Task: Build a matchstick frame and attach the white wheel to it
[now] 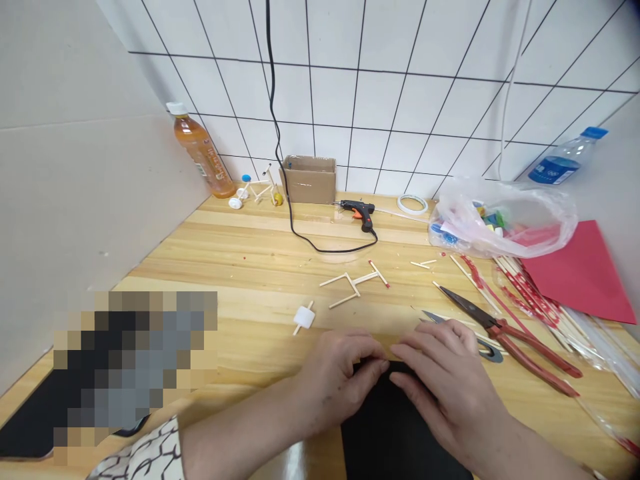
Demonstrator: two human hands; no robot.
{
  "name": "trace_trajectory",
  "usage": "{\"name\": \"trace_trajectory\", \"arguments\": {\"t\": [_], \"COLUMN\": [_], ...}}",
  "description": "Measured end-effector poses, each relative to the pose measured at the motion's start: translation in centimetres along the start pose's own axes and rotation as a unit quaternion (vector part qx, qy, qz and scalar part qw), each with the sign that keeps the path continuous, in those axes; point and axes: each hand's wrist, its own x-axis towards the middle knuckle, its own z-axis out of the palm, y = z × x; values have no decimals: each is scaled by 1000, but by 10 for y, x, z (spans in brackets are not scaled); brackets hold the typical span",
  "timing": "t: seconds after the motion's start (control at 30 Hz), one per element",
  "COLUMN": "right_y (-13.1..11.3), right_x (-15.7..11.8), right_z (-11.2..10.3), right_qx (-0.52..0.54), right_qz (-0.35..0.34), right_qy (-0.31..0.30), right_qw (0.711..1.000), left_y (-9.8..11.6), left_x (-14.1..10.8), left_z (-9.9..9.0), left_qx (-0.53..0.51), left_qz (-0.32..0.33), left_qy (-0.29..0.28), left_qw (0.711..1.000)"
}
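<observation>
A black sheet (390, 440), like paper or card, lies at the front edge of the view under my hands. Thumb and forefinger of my left hand (337, 373) pinch together at its upper edge. My right hand (453, 380) rests over the sheet's upper right part, its thumb apart from the fingers and nothing visible between them. Just beyond the left hand is a small white block on a stick (304, 318). Farther back lies a frame of glued sticks (354, 283). Scissors with grey handles (490, 350) are partly hidden behind the right hand.
Red-handled pliers (500, 330) and red-marked sticks (535, 293) lie right, near red paper (585, 273) and a plastic bag (500, 220). A corded glue gun (363, 212), cardboard box (310, 181), tape roll (413, 204) and orange drink bottle (203, 157) stand along the wall.
</observation>
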Motion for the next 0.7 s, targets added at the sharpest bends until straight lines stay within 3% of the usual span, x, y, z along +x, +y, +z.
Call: {"name": "trace_trajectory", "arguments": {"t": [0.13, 0.3, 0.5, 0.7], "right_y": [0, 24, 32, 28], "right_x": [1, -1, 4, 8], "right_z": [2, -10, -14, -17], "right_qx": [31, 95, 184, 225], "right_qz": [17, 104, 256, 314], "right_qy": [-28, -45, -73, -129], "right_qw": [999, 989, 946, 913], "left_y": [0, -5, -9, -10], "left_x": [0, 4, 13, 15], "left_z": [-2, -12, -16, -15], "left_qx": [-12, -89, -242, -347], "left_qz": [8, -85, -150, -161], "left_qy": [-9, 50, 94, 110], "left_qw": [1000, 991, 954, 917]}}
